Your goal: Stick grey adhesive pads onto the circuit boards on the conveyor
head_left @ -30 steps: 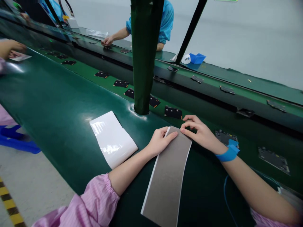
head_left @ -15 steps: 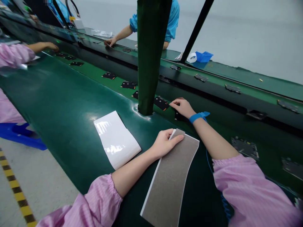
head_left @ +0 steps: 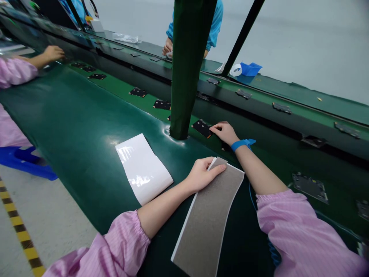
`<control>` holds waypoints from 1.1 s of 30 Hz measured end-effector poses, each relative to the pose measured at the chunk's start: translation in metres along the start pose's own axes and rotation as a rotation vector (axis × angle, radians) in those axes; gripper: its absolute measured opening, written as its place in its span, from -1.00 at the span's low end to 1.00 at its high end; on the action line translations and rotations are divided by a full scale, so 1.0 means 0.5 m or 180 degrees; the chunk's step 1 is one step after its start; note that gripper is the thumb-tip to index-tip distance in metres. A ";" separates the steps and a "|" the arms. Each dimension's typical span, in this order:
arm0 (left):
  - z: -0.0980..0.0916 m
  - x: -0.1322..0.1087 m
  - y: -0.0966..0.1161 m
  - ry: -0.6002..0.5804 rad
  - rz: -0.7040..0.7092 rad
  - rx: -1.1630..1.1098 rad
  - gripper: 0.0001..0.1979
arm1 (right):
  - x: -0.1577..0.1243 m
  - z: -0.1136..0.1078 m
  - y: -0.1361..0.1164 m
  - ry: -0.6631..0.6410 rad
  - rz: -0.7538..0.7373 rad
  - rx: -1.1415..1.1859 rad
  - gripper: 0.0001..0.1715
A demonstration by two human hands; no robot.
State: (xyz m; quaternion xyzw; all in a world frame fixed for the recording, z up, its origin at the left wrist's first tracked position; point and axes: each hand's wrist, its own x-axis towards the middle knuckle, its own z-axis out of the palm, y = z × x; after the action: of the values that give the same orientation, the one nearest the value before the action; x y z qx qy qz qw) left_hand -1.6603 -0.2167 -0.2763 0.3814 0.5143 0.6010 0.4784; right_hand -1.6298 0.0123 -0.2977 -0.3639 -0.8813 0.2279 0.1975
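My left hand is closed on the top end of a long grey-brown sheet with a white backing, the thumb lying across its face. A small piece of the same grey-brown stuff sticks up by the thumb. Up and to the right, my right hand has thumb and forefinger pinched at the right edge of a black circuit board on the green conveyor belt. Whether a small piece also sits between those fingertips is hidden. A blue strap goes round the right wrist.
A glossy white sheet lies left of my left forearm. A green post rises close to my right hand. More boards sit along the belt. At left is a co-worker's hand; across the line, another person's hand.
The boards on the near belt have shifted right, and my right hand has moved slightly right with its board. The far co-worker's hand has drawn back from the line. My left hand barely moved.
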 end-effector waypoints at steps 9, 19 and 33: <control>0.001 -0.001 -0.006 0.0007 0.0035 -0.0022 -0.75 | -0.028 -0.044 0.002 0.0430 0.0275 0.0266 -0.65; 0.001 0.001 -0.013 0.0034 0.0108 0.0075 -0.73 | -0.191 -0.143 -0.039 0.0000 -0.0306 0.0617 -0.58; 0.000 -0.001 -0.009 -0.0013 0.0042 0.0062 -0.72 | -0.083 -0.083 0.064 -0.0049 0.0258 0.0294 -0.74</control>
State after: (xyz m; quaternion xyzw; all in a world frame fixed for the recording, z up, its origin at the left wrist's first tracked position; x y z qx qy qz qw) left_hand -1.6594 -0.2169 -0.2805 0.3907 0.5166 0.5983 0.4717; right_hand -1.5638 0.0128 -0.2888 -0.3880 -0.8559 0.2789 0.1979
